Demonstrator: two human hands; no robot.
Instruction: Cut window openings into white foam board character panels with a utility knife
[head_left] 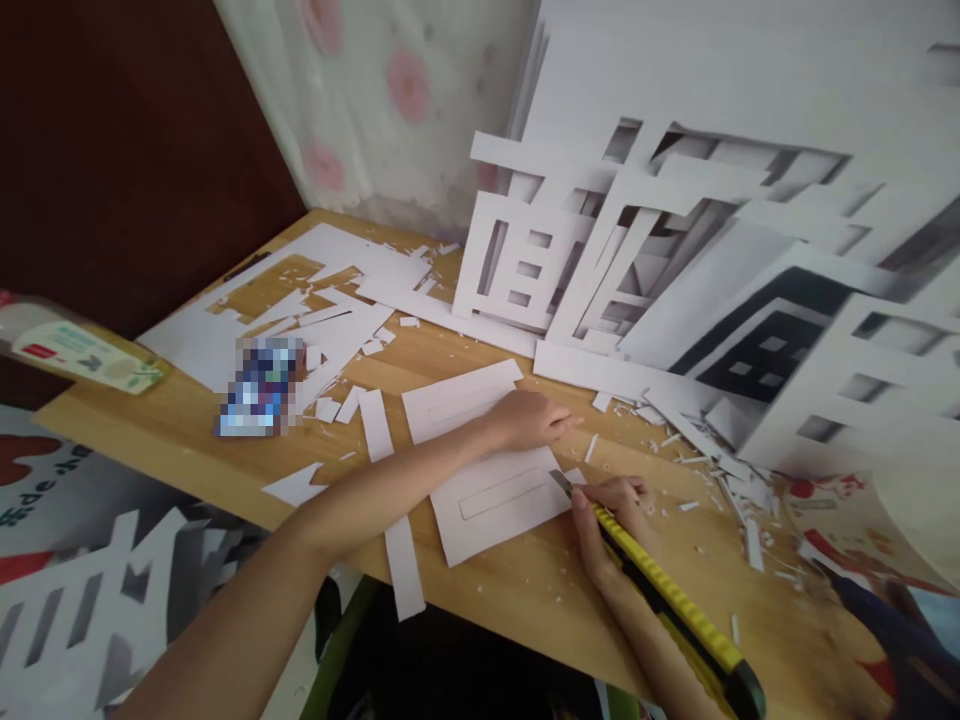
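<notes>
A white sheet of paper [480, 535] lies at an angle on the table, with a long thin rectangle drawn in its lower half and fainter lines higher up. My left hand [525, 420] rests across the upper part of this sheet, its fingers curled in and its palm hidden. In my right hand [619, 505] is a yellow and black utility knife [660, 590], gripped near its front. Its bare blade points up and left, at the right end of the drawn rectangle. I cannot tell whether the blade touches the paper. A white paper strip [394, 510] lies left of the sheet.
White cut-out characters [517, 260] lean against the wall at the back right. Paper scraps [739, 480] litter the wooden table [480, 610]. A phone-like object [262, 385], blurred out, lies left. A bottle [82, 345] lies at the left edge. A cut sheet [180, 330] sits behind.
</notes>
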